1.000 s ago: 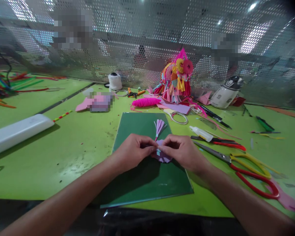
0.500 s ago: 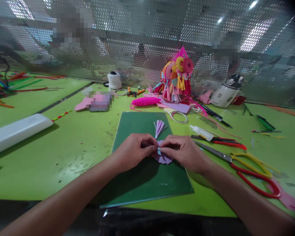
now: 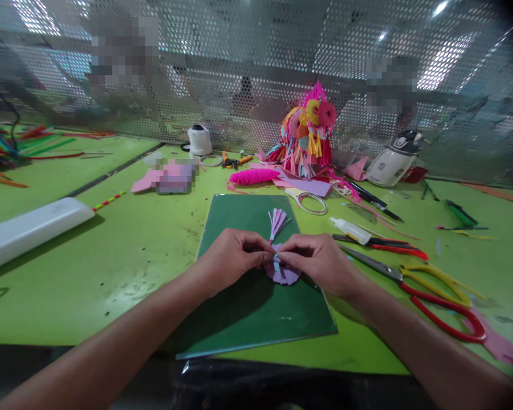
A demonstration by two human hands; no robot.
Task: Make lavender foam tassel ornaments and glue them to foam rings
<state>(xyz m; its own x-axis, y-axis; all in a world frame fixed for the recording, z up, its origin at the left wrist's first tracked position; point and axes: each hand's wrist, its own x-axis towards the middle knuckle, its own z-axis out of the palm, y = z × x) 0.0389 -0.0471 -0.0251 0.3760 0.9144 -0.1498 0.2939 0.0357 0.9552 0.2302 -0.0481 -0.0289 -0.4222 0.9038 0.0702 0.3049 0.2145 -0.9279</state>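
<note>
A round, pleated purple paper rosette (image 3: 283, 275) lies on the dark green mat (image 3: 256, 319). My left hand (image 3: 235, 256) pinches at its upper left side. From the right, my right hand (image 3: 318, 259) pinches close beside it, thumb and forefinger together. Between the fingertips a small light-blue strip (image 3: 276, 265) shows on the rosette; the exact grip on it is partly hidden. Just above the hands, a purple paper tassel (image 3: 277, 223) with a fringed top rests on the mat.
Large scissors (image 3: 410, 282) with red and yellow handles lie to the right, near a white glue tube (image 3: 350, 230). Behind the mat are pink yarn (image 3: 255, 176), a tape roll (image 3: 312, 203) and a colourful tasselled paper ornament (image 3: 308, 134). A white bar-shaped object (image 3: 34, 230) sits left.
Both hands stay at the rosette with only slight finger shifts. The left hand sits a touch higher, and more of the light-blue strip and rosette shows below the fingers.
</note>
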